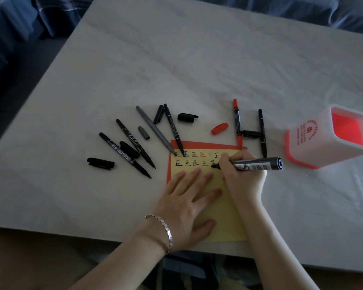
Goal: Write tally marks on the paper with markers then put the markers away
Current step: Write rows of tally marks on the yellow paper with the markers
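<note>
Six markers [155, 129] lie uncapped on the table [176, 59] beyond the yellow paper [224, 216], with seven caps [101, 163] among them. One reads "DOUBLE-MARKER". The right hand [241, 174] pinches a seventh, thick marker [258, 163], tip on the paper's second row of 正 marks. The left hand [187, 201] presses the paper by the near edge, fingers spread. A holder [314, 141] stands near the right edge.

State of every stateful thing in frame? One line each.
Thick black marker: uncapped, gripped by right hand, tip on yellow paper.
Left hand: flat, pressing the paper.
Yellow paper: two rows of tally marks, lower part blank.
Red marker: uncapped, lying loose.
Pen holder: upright, no markers visible inside.
</note>
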A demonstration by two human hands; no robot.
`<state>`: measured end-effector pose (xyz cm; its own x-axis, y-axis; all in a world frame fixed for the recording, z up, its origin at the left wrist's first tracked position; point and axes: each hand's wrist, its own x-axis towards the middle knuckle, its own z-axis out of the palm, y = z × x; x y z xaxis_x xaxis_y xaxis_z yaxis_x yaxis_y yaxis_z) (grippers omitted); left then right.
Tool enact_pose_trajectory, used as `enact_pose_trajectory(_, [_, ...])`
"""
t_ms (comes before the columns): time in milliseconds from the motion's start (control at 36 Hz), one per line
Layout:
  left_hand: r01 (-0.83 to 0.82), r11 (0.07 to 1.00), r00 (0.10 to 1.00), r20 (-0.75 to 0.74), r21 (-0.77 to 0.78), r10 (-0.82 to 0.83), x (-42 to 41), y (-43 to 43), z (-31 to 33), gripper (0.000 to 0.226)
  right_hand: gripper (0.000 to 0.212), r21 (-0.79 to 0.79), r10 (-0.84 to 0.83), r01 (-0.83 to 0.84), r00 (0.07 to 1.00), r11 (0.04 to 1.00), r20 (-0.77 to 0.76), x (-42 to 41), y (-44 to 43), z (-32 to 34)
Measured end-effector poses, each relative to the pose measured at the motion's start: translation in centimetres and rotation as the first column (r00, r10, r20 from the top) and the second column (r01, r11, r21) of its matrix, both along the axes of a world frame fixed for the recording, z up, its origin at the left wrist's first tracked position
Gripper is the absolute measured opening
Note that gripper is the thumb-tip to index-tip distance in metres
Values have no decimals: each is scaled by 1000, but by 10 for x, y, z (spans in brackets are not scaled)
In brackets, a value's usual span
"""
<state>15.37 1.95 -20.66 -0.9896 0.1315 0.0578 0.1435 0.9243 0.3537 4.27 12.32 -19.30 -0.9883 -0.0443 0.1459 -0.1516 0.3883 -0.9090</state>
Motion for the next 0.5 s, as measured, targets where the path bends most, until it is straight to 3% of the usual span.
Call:
enact_pose_trajectory(222, [4, 1000, 1000, 9, 1, -4, 0, 0, 0, 55, 35, -50, -122, 122, 992, 991, -1, -1, 1, -1])
enact_pose_trajectory(417, [-4, 1000, 1000, 0, -8, 4, 0, 0, 1, 55, 23, -276, -204, 217, 976, 936, 78, -2, -3, 14])
enact_pose_trajectory(500, [-3, 1000, 1000, 1, -11, 3, 0, 1, 1, 55, 23, -289, -212, 235, 971, 928, 107, -3, -1, 15])
